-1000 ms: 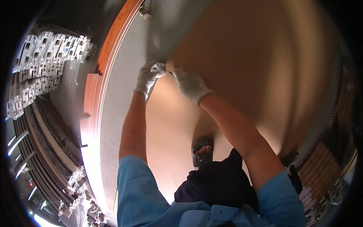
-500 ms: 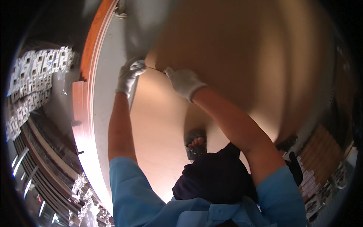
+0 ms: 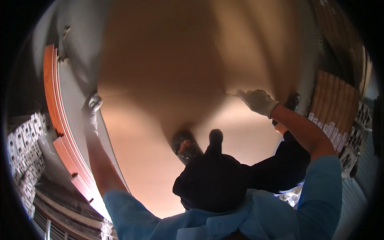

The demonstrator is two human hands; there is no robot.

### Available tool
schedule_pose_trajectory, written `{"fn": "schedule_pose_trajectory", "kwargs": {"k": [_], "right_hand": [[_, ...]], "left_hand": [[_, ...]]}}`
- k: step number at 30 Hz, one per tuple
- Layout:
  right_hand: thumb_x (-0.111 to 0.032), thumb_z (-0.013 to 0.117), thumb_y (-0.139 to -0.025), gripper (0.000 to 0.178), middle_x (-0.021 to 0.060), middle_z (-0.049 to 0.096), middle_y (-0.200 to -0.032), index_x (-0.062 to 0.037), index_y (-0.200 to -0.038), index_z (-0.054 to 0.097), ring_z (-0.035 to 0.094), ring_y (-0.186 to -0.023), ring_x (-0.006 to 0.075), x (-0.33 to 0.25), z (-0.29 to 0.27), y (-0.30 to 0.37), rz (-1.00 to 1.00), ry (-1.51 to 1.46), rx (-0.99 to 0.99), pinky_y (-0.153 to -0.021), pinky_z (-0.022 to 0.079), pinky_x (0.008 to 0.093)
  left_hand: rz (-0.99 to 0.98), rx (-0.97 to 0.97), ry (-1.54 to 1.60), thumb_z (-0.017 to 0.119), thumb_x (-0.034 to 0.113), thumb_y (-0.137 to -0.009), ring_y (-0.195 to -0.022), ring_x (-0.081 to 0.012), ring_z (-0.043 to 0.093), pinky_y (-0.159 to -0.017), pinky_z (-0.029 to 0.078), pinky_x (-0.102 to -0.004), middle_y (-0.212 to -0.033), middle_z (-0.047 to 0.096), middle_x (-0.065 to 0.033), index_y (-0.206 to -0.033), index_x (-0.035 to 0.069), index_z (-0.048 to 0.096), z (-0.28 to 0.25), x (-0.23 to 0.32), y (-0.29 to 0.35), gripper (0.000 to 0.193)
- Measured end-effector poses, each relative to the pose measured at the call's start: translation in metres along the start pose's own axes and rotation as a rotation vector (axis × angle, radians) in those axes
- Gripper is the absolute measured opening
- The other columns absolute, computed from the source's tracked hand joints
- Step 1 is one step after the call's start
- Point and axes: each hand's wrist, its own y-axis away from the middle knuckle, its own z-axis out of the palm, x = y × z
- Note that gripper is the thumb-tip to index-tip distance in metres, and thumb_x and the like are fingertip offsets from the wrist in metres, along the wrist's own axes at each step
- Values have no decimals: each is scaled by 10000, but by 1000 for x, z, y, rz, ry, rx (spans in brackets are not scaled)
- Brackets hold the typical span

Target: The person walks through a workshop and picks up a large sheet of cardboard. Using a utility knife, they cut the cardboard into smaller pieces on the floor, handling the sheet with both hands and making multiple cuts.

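Observation:
A large brown sheet (image 3: 132,148), which looks like cardboard, lies on the grey floor beneath me. A thin straight line crosses it between my hands; I cannot tell whether it is a string, a crease or a cut. At the sheet's left edge my white-gloved left hand (image 3: 93,103) is closed, its fingertips pinched together. My white-gloved right hand (image 3: 259,102) is curled into a closed grip near the sheet's right side, thumb side at the line's end. What either hand grips is hidden. My sandalled foot (image 3: 185,146) stands on the sheet between my arms.
Reddish-brown trim strips (image 3: 54,94) lie along the left, with stacked white hollow profiles (image 3: 26,140) beyond. Long brown boards or cartons (image 3: 334,104) are stacked at the right. Another dark sandal (image 3: 294,103) stands at the sheet's right edge.
My right hand has moved far to the right, away from the left hand, and the line between them is longer. My view has shifted rightward over the sheet.

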Motion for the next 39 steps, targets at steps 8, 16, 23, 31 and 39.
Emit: {"fn": "schedule_pose_trajectory", "kwargs": {"k": [8,16,23,31,39], "right_hand": [[-103,478,-858,237,125,644,-845,-78,-1087,535,655,-720,326,16,35,6,-59,71,295,-652,505,473],[-185,549,-822,212,90,681,-879,-109,-1017,584,680,-788,285,-5,23,-8,-20,188,262,-572,510,429],[-156,536,-836,217,101,662,-810,-116,-1048,566,674,-780,290,40,42,-3,-142,-5,238,-556,524,442],[-194,568,-839,413,112,603,-1054,-138,-1237,471,629,-928,236,197,143,54,8,83,-32,-660,519,383],[-134,545,-853,323,134,650,-1089,-90,-1165,619,629,-1010,263,420,239,253,734,418,-490,-867,483,371]], "left_hand": [[1050,93,-892,477,173,-927,-1255,-280,422,-1044,343,-441,-1341,474,-97,-1276,90,490,266,77,87,359],[875,-173,-921,453,281,-935,-1316,-326,337,-1090,218,-531,-1401,415,-96,-1339,137,448,377,82,125,428],[976,-88,-1009,441,282,-943,-1300,-333,353,-1092,221,-521,-1389,427,-108,-1338,125,444,386,86,127,425],[1023,-58,-1097,481,258,-916,-1257,-350,405,-1071,260,-523,-1328,483,-124,-1298,95,472,390,77,123,416],[1026,-50,-1141,502,290,-906,-1275,-334,398,-1079,247,-520,-1350,477,-97,-1300,105,492,393,79,124,435]]}}
